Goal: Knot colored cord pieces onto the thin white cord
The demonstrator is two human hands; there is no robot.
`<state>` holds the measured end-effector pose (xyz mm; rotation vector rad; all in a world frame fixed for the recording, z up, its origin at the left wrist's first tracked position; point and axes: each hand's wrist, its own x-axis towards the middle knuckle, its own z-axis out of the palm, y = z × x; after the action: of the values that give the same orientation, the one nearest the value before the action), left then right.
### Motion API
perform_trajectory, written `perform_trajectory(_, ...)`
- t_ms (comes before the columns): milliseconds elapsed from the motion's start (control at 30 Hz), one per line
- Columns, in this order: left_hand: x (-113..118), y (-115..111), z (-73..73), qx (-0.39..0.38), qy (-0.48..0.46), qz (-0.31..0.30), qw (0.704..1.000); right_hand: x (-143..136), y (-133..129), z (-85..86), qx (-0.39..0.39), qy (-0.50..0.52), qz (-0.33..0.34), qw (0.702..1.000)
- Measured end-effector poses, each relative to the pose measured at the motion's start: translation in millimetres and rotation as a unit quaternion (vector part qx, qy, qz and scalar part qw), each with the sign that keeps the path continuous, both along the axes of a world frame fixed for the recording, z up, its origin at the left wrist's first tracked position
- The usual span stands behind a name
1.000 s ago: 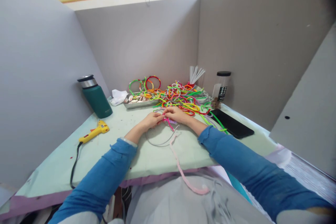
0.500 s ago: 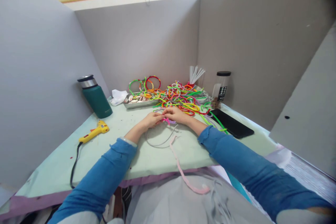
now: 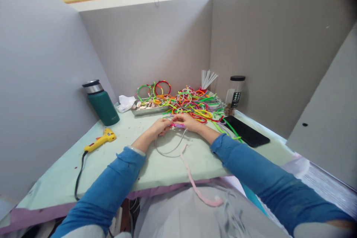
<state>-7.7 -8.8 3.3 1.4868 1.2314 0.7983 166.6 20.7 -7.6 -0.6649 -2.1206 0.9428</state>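
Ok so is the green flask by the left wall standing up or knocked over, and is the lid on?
Upright, lid on. The green flask stands on the table with its dark cap on top of the steel collar.

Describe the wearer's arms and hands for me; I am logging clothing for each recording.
Both arms wear long blue fabric sleeves: the left blue sleeve and the right blue sleeve, each creased and ending at the wrist. A pale cuff edge shows at the left wrist. The left hand and right hand are bare, with no gloves; rings or a watch cannot be made out.
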Motion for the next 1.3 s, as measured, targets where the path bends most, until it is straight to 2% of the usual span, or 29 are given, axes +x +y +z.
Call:
perform_trajectory(333,-1,1,-1.3,0.002,-0.026,-0.009,1.0,-1,10,-9.0,-0.054,0.028,0.047,0.997)
perform_trajectory(633,3,-3,4.1,0.019,-0.036,0.009,0.999,1,10,-7.6,0.019,-0.021,0.015,0.999)
perform_trajectory(967,2,-4,3.7,0.035,-0.061,0.025,0.997,2,10,-8.4,0.043,-0.045,0.026,0.998)
perform_trajectory(1300,2,-5,4.6,0.055,-0.067,0.006,0.996,2,9,-8.4,0.029,-0.056,0.032,0.997)
